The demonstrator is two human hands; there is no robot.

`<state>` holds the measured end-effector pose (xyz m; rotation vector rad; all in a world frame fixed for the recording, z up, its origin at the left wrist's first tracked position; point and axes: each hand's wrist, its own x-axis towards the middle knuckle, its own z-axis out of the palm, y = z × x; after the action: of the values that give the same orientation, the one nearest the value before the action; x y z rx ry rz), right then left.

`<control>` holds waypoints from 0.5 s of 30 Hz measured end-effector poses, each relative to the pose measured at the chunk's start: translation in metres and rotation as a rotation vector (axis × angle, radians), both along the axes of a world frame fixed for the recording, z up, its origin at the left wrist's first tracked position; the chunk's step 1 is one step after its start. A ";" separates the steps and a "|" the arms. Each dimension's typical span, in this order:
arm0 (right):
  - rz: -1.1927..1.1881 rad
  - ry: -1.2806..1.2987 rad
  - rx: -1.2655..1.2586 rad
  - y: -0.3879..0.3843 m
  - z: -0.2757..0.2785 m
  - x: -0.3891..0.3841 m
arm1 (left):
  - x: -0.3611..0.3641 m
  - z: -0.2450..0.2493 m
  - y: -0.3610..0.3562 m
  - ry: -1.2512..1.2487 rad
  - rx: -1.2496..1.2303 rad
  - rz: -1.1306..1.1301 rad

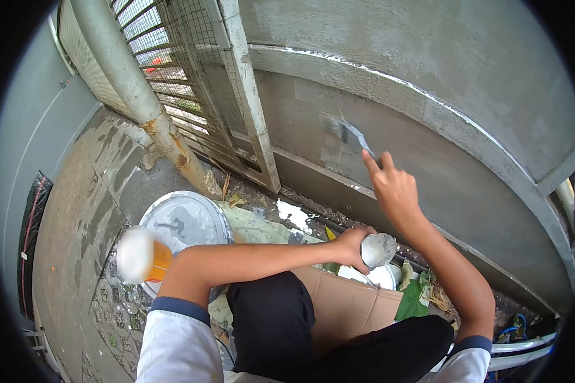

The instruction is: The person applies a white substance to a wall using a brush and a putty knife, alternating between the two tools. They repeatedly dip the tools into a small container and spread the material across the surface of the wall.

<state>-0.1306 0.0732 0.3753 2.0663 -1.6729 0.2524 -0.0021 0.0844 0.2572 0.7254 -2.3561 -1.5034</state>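
My right hand (393,186) is closed round the handle of a paintbrush (358,138), its forefinger stretched along it. The brush's head meets the grey wall panel (428,167), where a paler, smeared patch shows around it. Lower down, my left hand (351,247) grips a small cup (378,249) from its left side. The cup is tilted so its round mouth faces me, and it looks coated with grey paint. A white round container (374,276) lies partly hidden beneath the cup.
At left stands a large bucket with a paint-smeared lid (188,220), an orange-and-white container (148,255) on it. A rusty pole (134,96) and a slatted metal gate (191,89) rise behind. Cardboard (338,300) lies between my knees, leaves (413,300) beside it.
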 end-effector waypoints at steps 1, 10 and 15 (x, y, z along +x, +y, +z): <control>-0.034 -0.008 0.005 0.017 0.001 -0.016 | -0.003 -0.002 -0.001 0.007 -0.012 -0.021; -0.002 -0.030 -0.123 0.106 0.027 -0.071 | -0.016 -0.007 0.004 0.062 -0.093 -0.098; 0.086 -0.028 -0.126 0.080 0.024 -0.050 | -0.009 -0.002 -0.001 0.014 -0.024 -0.125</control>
<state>-0.1802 0.1535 0.3988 2.0510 -1.5448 0.4061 -0.0110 0.0838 0.2554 0.5697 -2.4459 -1.5207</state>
